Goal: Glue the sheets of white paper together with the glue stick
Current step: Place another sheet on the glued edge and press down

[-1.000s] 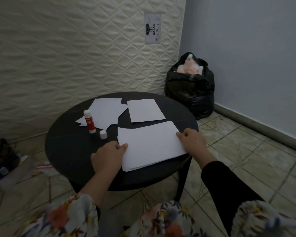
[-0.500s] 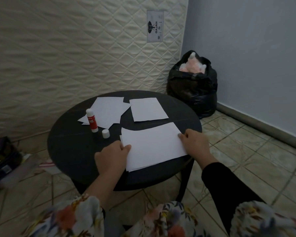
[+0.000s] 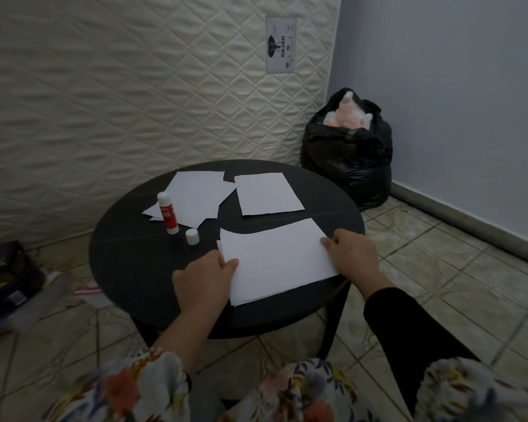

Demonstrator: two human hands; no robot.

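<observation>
Hidden: your left hand (image 3: 206, 277) covers the near-left edge of the paper stack (image 3: 276, 263), so you cannot see how many sheets lie in it.
Left hand: curled, thumb on top, pinching the stack's left edge.
Right hand (image 3: 352, 254): fingertips pressing the right edge flat, forearm angled in from the right.
Glue stick (image 3: 167, 213): upright and uncapped, well left of the stack, beside its cap (image 3: 192, 236) on the round table (image 3: 128, 269).
Loose sheets (image 3: 235, 194): at the table's far side.
</observation>
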